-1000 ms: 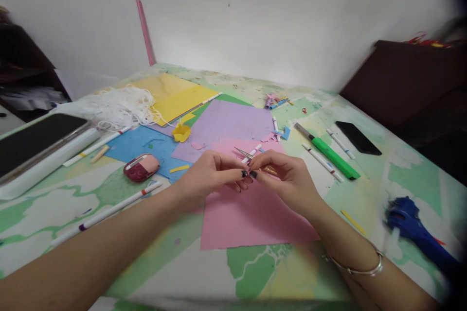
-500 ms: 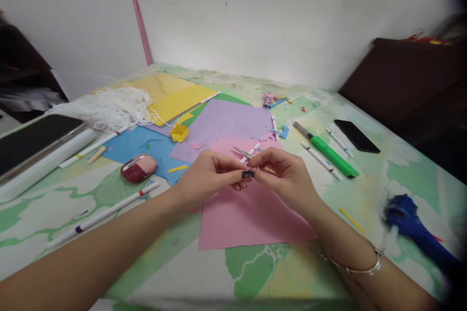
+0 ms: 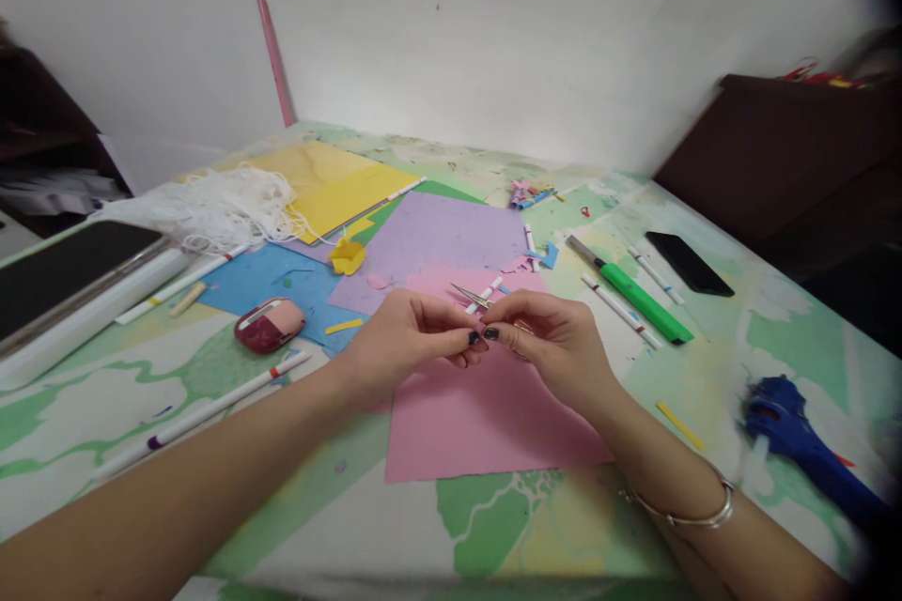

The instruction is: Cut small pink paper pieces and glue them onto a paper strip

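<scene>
Above the pink paper sheet [image 3: 486,423], my left hand [image 3: 405,333] is closed, thumb and forefinger pinching a small pink piece of paper [image 3: 480,327] that is mostly hidden by the fingertips. My right hand [image 3: 550,338] meets it there, its thumb and forefinger pinched at the same small piece. Small scissors [image 3: 471,295] are tucked in my right hand, their thin metal blades pointing up and left; a bit of gold-coloured handle shows behind the thumb. Beyond the fingers lies a white marker [image 3: 484,295].
Left are a maroon-and-pink case [image 3: 270,324], white markers, white string [image 3: 225,207] and a yellow paper flower [image 3: 347,255]. Lilac [image 3: 451,235] and blue sheets [image 3: 274,282] lie behind. On the right are a green cutter [image 3: 641,300], a black phone [image 3: 689,263] and a blue glue gun [image 3: 803,432].
My right thumb has shifted slightly right, parting a little from my left thumb, so more pink shows between the fingertips. Both hands otherwise stay in place.
</scene>
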Demonstrator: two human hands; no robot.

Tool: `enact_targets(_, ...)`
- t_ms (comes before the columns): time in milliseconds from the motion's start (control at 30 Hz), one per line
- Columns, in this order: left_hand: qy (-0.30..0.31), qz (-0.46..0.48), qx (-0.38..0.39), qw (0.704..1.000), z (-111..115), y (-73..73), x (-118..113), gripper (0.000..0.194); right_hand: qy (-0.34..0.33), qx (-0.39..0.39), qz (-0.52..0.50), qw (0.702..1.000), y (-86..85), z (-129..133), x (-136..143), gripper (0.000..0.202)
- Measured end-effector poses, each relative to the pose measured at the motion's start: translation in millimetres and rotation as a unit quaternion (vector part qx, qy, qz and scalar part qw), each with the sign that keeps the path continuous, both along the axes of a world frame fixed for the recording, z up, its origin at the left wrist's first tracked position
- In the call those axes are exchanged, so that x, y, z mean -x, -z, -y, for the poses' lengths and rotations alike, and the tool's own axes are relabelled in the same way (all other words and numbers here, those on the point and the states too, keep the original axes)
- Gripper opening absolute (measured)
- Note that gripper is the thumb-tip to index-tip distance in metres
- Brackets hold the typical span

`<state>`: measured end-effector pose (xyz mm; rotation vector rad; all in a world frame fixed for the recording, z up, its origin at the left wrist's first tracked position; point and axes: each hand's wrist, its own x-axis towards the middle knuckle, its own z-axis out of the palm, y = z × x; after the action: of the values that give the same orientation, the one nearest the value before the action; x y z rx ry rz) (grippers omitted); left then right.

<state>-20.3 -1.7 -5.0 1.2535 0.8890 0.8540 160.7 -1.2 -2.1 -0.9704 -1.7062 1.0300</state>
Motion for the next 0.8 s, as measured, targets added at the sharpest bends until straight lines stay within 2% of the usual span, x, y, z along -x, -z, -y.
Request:
enact_targets(233, -0.005, 0.003, -0.007, 1.0, 2.0, 2.2, -1.1, 0.009, -0.007, 0.001, 0.002, 1.0, 1.4, 1.8, 0.5, 0.003)
enact_targets(533, 0.025, -0.011, -0.036, 0.999, 0.6, 0.9, 0.7, 0.013, 0.002, -0.005, 0.02, 1.0, 0.8, 0.6, 0.3, 0.003)
enact_targets(800, -0.004, -0.005, -0.016, 1.0, -0.3, 2.8, -0.8, 0.011, -0.004, 0.012, 0.009, 1.0, 0.5, -0.2, -3.3, 0.008)
